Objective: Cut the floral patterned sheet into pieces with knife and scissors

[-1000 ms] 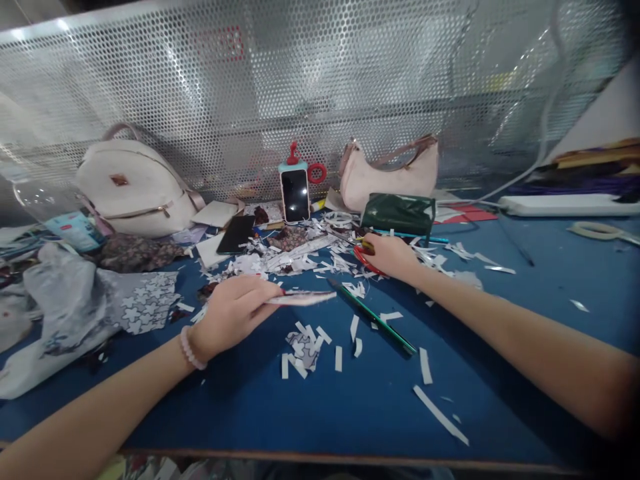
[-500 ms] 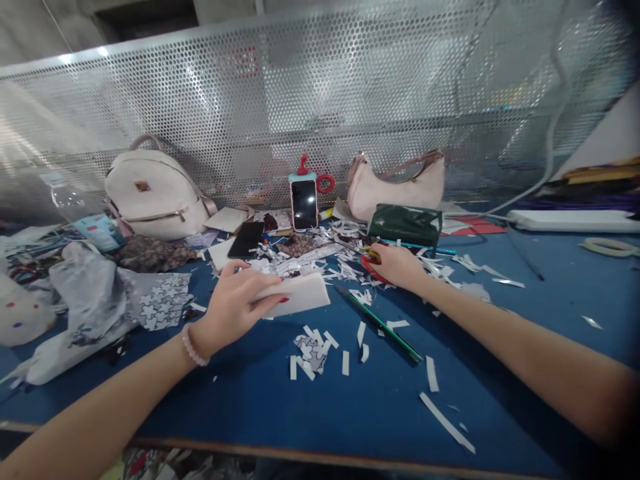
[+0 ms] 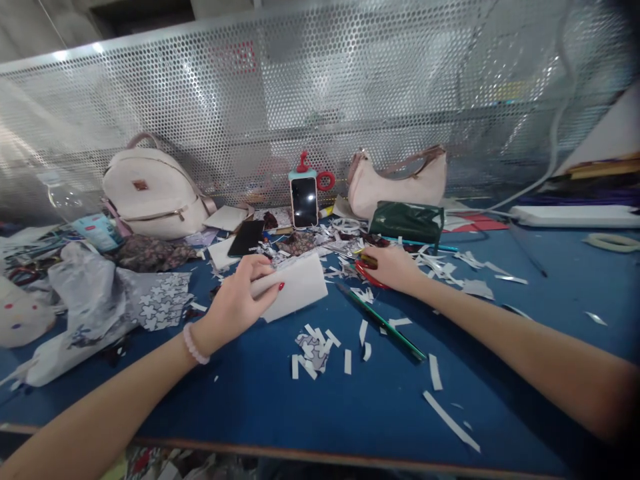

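Observation:
My left hand (image 3: 243, 293) is closed on a folded sheet of white paper (image 3: 303, 285), thumb in front and fingers behind. The paper's free end points right, above the blue table. Over on the right, my right hand (image 3: 393, 268) grips scissors (image 3: 369, 273) with red and yellow handles, their blades pointing left toward the paper without touching it. A green pencil (image 3: 385, 323) lies below the scissors. Small white paper strips and grey patterned star-like cut-outs (image 3: 314, 348) lie in front of me.
Behind stand a white backpack (image 3: 150, 190), a propped phone (image 3: 304, 201) and a pale pink handbag (image 3: 400, 181). A dark green pouch (image 3: 407, 223) lies beyond my right hand. Patterned grey fabric (image 3: 163, 299) is heaped at left. A roll of tape (image 3: 610, 243) lies far right.
The paper in my left hand has tilted up and shows more of its white face. My right hand has shifted slightly left with the scissors, whose blades are now closer to the paper.

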Available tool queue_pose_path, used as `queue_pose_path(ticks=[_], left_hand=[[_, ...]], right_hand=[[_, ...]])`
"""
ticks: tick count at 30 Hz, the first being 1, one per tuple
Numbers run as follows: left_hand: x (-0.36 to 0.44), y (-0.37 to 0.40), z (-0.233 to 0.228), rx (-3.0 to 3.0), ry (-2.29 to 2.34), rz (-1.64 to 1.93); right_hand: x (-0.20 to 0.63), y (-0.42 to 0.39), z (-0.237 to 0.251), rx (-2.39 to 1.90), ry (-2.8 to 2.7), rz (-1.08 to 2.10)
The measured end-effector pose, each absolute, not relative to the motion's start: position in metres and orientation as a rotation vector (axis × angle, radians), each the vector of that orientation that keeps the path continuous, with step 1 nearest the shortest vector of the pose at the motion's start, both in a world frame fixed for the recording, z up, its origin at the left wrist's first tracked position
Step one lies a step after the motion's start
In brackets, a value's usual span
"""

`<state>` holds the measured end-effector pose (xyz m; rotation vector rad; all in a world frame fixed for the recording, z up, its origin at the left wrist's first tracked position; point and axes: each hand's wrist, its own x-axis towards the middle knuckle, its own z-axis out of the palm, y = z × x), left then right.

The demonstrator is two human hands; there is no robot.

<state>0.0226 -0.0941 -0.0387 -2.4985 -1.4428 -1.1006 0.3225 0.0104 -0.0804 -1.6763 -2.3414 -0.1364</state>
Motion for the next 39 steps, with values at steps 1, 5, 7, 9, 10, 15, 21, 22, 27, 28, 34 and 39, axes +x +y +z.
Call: queue_pose_path(ticks=[1,5,7,9,10,15,21,22,27,28,34,39], left_hand=[[0.022,-0.094,-0.039,-2.517,-1.463,-1.108],[0.023,-0.095,-0.040,-2.576,-1.532,-1.074],[0.025,-0.095,-0.040,-2.578,-1.534,-1.068],[0.027,-0.097,-0.041,-2.596,-1.521,-1.059],[0.028,-0.098,-0.041,-2.618,-1.517,-1.050],[0.036,-0.104,-0.046,-2.816,-1.518,-1.099],[0.047,-0.111,-0.053,-3.365,-1.271,-1.145],[0.048,-0.112,-0.053,-3.398,-1.248,-1.117],[0.048,-0.112,-0.053,-3.344,-1.229,-1.256],[0.047,-0.110,-0.054,-3.274,-1.235,-1.320],[0.037,-0.097,-0.051,-2.510,-1.345,-1.577],[0.034,-0.094,-0.043,-2.688,-1.364,-1.397]], right_hand=[[0.323,0.011,-0.081,-1.676,-2.323,-0.119],[0.326,0.014,-0.083,-1.657,-2.219,-0.009],[0.326,0.015,-0.081,-1.604,-2.177,0.073],[0.323,0.011,-0.079,-1.512,-2.160,0.185],[0.319,0.008,-0.077,-1.453,-2.162,0.251],[0.288,-0.029,-0.063,-1.135,-2.209,0.591],[0.260,-0.069,-0.054,-0.740,-1.966,1.265],[0.258,-0.070,-0.056,-0.743,-1.927,1.282],[0.264,-0.061,-0.059,-0.825,-1.848,1.254],[0.267,-0.058,-0.057,-0.825,-1.854,1.245],[0.280,-0.049,-0.046,-0.768,-1.973,1.266],[0.279,-0.049,-0.049,-0.792,-2.153,1.192]])
